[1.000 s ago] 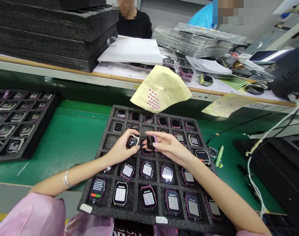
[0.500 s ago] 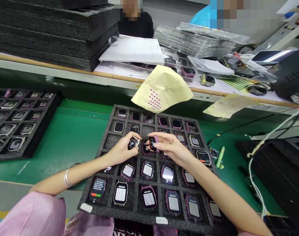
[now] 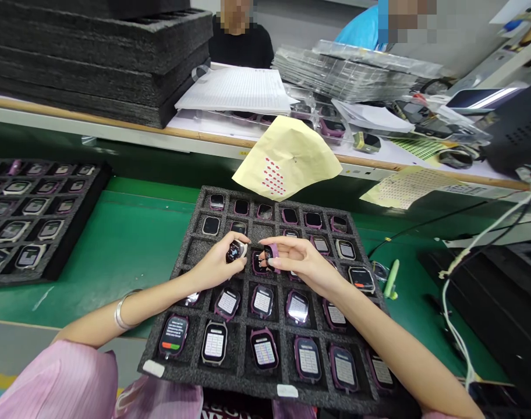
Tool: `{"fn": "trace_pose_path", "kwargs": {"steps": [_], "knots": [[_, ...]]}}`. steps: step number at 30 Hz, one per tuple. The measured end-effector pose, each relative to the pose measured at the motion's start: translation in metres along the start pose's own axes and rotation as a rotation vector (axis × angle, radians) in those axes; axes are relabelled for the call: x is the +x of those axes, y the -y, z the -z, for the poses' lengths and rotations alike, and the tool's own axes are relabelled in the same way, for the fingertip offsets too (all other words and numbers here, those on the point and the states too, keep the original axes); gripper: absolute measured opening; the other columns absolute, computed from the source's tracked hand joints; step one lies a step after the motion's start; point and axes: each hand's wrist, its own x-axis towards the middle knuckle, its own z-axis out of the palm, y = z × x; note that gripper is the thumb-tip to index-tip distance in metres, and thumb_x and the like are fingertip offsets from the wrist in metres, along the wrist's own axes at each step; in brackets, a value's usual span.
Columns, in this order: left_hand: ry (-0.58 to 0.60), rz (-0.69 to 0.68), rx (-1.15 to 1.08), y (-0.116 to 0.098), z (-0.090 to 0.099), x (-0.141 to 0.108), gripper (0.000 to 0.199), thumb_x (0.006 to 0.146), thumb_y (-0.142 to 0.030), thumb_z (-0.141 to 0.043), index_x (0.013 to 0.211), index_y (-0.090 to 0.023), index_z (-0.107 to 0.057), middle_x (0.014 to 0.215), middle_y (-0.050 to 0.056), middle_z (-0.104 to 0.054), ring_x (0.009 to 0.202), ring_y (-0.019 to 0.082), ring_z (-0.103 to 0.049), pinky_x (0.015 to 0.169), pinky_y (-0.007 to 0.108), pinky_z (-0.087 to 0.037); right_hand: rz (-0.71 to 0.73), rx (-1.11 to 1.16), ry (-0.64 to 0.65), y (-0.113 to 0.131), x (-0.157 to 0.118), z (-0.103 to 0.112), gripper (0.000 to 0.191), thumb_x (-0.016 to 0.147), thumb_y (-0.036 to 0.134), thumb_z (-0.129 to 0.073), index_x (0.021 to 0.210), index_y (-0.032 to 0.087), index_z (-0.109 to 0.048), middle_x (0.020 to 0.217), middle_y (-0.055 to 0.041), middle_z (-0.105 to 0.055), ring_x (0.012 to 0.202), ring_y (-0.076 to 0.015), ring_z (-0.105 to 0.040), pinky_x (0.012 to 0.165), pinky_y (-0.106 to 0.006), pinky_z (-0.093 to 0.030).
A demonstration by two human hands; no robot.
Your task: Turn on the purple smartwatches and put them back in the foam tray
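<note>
A black foam tray (image 3: 278, 391) with square compartments lies in front of me, holding many watch bodies, purple or silver-framed, several with lit screens. My left hand (image 3: 219, 259) grips a silver watch (image 3: 236, 251) between thumb and fingers, its dark lit face showing. Close to its right, my right hand (image 3: 300, 262) pinches a purple watch (image 3: 272, 256), tilted on edge. Both watches are held over the tray's middle, apart from each other. Beneath them another purple watch (image 3: 259, 265) sits in a compartment, partly covered by my right fingers.
Another foam tray of watches (image 3: 80, 221) lies at left. Stacked black foam (image 3: 160, 87), papers (image 3: 239, 90) and clear plastic trays (image 3: 344, 73) occupy the shelf. A yellow sheet (image 3: 287, 157) hangs from its edge. White cables (image 3: 444, 297) hang at right. Two people are beyond the shelf.
The purple watch in my right hand has turned slightly, showing less of its face. My left hand with the silver watch has barely shifted.
</note>
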Motion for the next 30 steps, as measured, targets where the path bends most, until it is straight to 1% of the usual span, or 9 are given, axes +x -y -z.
{"fn": "trace_pose_path", "kwargs": {"steps": [4,7,9,11,15,19,23,27,30], "knots": [[-0.004,0.0,-0.027,0.001,0.0,0.001,0.033,0.078,-0.018,-0.054,0.111,-0.018,-0.047,0.078,-0.005,-0.047,0.05,0.006,-0.043,0.052,0.021,-0.039,0.013,-0.013,0.0,-0.003,0.003,0.002,0.046,0.069,0.029,-0.08,0.113,0.021,-0.068,0.097,-0.0065,-0.073,0.091,-0.0222,-0.069,0.092,-0.039,-0.048],[-0.015,-0.011,0.024,-0.001,0.0,0.001,0.033,0.077,-0.016,-0.053,0.11,-0.018,-0.049,0.079,-0.004,-0.05,0.052,0.007,-0.044,0.055,0.022,-0.039,0.037,-0.04,-0.057,-0.003,0.003,0.001,0.041,0.071,0.03,-0.079,0.11,0.021,-0.069,0.095,-0.0063,-0.073,0.089,-0.0229,-0.069,0.09,-0.04,-0.049],[-0.006,-0.024,0.07,-0.002,0.001,0.001,0.031,0.076,-0.015,-0.052,0.107,-0.018,-0.051,0.076,-0.004,-0.051,0.057,0.009,-0.047,0.059,0.023,-0.04,0.061,-0.054,-0.106,-0.003,0.002,0.001,0.038,0.072,0.03,-0.077,0.109,0.02,-0.069,0.094,-0.006,-0.073,0.088,-0.0228,-0.069,0.089,-0.04,-0.049],[-0.006,-0.044,0.11,-0.003,0.002,0.001,0.029,0.075,-0.014,-0.052,0.104,-0.017,-0.052,0.077,-0.003,-0.052,0.065,0.011,-0.049,0.065,0.024,-0.04,0.076,-0.068,-0.129,-0.004,0.002,0.001,0.039,0.072,0.03,-0.078,0.109,0.021,-0.069,0.095,-0.006,-0.073,0.09,-0.0231,-0.069,0.089,-0.04,-0.049],[-0.061,-0.059,0.116,-0.002,0.002,0.001,0.033,0.077,-0.015,-0.051,0.11,-0.018,-0.05,0.087,-0.001,-0.053,0.072,0.013,-0.051,0.069,0.025,-0.041,0.068,-0.068,-0.081,-0.008,0.006,0.005,0.043,0.069,0.031,-0.081,0.109,0.022,-0.069,0.095,-0.0063,-0.073,0.093,-0.0236,-0.068,0.089,-0.039,-0.049],[-0.052,-0.071,0.128,-0.001,0.003,0.002,0.029,0.076,-0.013,-0.052,0.105,-0.017,-0.051,0.087,0.0,-0.054,0.079,0.014,-0.053,0.075,0.027,-0.042,0.06,-0.077,-0.078,-0.012,0.009,0.008,0.041,0.068,0.03,-0.081,0.106,0.021,-0.07,0.092,-0.0061,-0.073,0.09,-0.0234,-0.069,0.086,-0.038,-0.051],[-0.065,-0.082,0.123,-0.001,0.003,0.003,0.031,0.076,-0.015,-0.053,0.107,-0.017,-0.051,0.088,0.0,-0.054,0.08,0.015,-0.052,0.076,0.027,-0.042,0.068,-0.066,-0.06,-0.01,0.008,0.008,0.042,0.069,0.029,-0.081,0.108,0.022,-0.07,0.093,-0.0059,-0.073,0.089,-0.0218,-0.069,0.086,-0.036,-0.051],[-0.046,-0.094,0.134,0.0,0.004,0.004,0.031,0.074,-0.012,-0.053,0.104,-0.017,-0.053,0.09,0.001,-0.056,0.082,0.016,-0.053,0.077,0.027,-0.042,0.051,-0.079,-0.099,-0.007,0.006,0.006,0.041,0.068,0.029,-0.081,0.107,0.021,-0.07,0.093,-0.006,-0.073,0.088,-0.0211,-0.069,0.085,-0.035,-0.051],[-0.071,-0.104,0.116,0.0,0.005,0.003,0.032,0.074,-0.012,-0.053,0.106,-0.017,-0.053,0.092,0.001,-0.056,0.084,0.015,-0.054,0.078,0.027,-0.043,0.047,-0.076,-0.116,-0.005,0.005,0.005,0.042,0.069,0.03,-0.081,0.108,0.021,-0.07,0.093,-0.0062,-0.073,0.089,-0.022,-0.069,0.086,-0.036,-0.05]]}}
